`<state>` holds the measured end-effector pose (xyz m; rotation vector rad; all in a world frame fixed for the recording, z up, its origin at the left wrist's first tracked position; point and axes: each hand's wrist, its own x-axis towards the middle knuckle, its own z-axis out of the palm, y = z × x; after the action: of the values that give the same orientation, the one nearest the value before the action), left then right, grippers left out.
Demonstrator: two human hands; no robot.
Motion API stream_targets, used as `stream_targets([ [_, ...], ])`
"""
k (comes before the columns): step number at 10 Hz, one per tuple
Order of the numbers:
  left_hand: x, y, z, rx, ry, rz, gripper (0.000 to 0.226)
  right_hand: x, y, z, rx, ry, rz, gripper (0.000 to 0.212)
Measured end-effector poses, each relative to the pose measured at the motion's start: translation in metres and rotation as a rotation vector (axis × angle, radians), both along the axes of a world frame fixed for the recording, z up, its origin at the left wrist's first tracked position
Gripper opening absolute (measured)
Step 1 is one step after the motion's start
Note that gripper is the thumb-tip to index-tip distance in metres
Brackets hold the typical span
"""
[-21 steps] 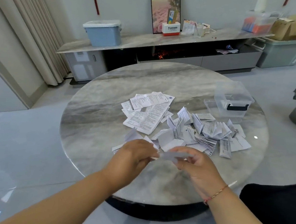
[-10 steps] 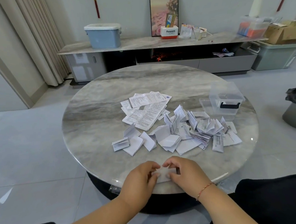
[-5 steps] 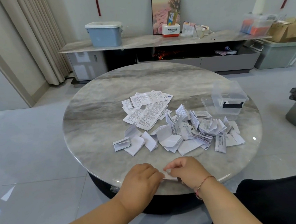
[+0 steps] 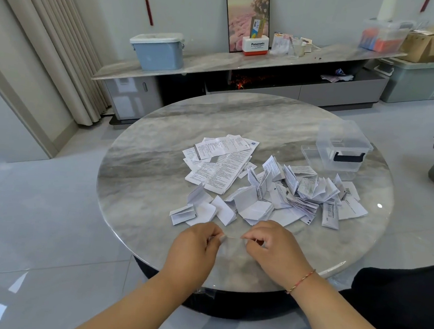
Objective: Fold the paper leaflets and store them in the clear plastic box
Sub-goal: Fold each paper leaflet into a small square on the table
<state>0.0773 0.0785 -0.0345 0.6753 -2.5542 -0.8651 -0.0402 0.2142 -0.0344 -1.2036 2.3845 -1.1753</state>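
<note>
Hands [image 4: 233,245] now apart, leaflet [image 4: 232,238] stretched between.

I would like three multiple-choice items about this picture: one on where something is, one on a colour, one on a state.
1. Where does the clear plastic box stand on the round table?
A. far right
B. near left
C. centre

2. What colour is the box's handle?
A. red
B. black
C. white

3. What are the hands doing?
A. lying flat and empty
B. both pinching one small paper
C. lifting the box

Key: 1 A, it stands right of and beyond the folded leaflets. 2 B, a dark bar shows on its front. 3 B, the left hand and the right hand pinch the ends of the small paper.
</note>
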Motion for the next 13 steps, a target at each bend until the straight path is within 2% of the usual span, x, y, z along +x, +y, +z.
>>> stream_targets([
  [1, -0.005, -0.020, 0.004, 0.027, 0.068, 0.157, 0.027, -0.008, 0.001, 0.000, -0.033, -0.015, -0.127, 0.019],
  [2, -0.018, -0.039, 0.006, 0.068, 0.086, 0.289, 0.026, -0.011, 0.000, 0.002, -0.095, -0.108, -0.223, 0.020],
  [3, -0.032, -0.052, -0.004, 0.019, 0.010, 0.308, 0.021, -0.008, -0.004, 0.001, -0.071, -0.084, -0.200, 0.013],
  [4, -0.050, -0.076, 0.001, -0.126, 0.054, 0.352, 0.023, -0.009, -0.004, -0.003, -0.056, -0.049, -0.187, 0.017],
  [5, -0.078, -0.110, 0.019, -0.065, 0.064, 0.353, 0.019, -0.013, -0.004, -0.004, -0.068, -0.077, -0.198, 0.021],
  [6, -0.106, -0.144, 0.024, 0.012, -0.106, 0.376, 0.020, -0.012, -0.008, -0.003, -0.091, -0.110, -0.199, 0.015],
  [7, -0.133, -0.171, 0.018, -0.085, -0.216, 0.299, 0.030, -0.009, -0.014, -0.007, -0.093, -0.132, -0.213, 0.016],
  [9, -0.187, -0.189, 0.002, -0.227, -0.297, 0.139, 0.051, -0.017, -0.026, -0.016, -0.026, -0.101, -0.115, 0.020],
  [10, -0.206, -0.196, -0.008, -0.266, -0.450, 0.085, 0.062, -0.021, -0.026, -0.019, -0.027, -0.086, -0.033, 0.030],
  [11, -0.216, -0.197, -0.010, -0.433, -0.597, 0.062, 0.034, -0.025, -0.029, -0.019, -0.023, -0.090, -0.012, 0.034],
  [12, -0.216, -0.193, -0.005, -0.693, -0.641, 0.006, 0.018, -0.026, -0.029, -0.019, -0.016, -0.111, -0.031, 0.034],
  [13, -0.216, -0.193, 0.003, -0.660, -0.573, 0.058, 0.018, -0.027, -0.030, -0.018, -0.037, -0.112, -0.036, 0.035],
])
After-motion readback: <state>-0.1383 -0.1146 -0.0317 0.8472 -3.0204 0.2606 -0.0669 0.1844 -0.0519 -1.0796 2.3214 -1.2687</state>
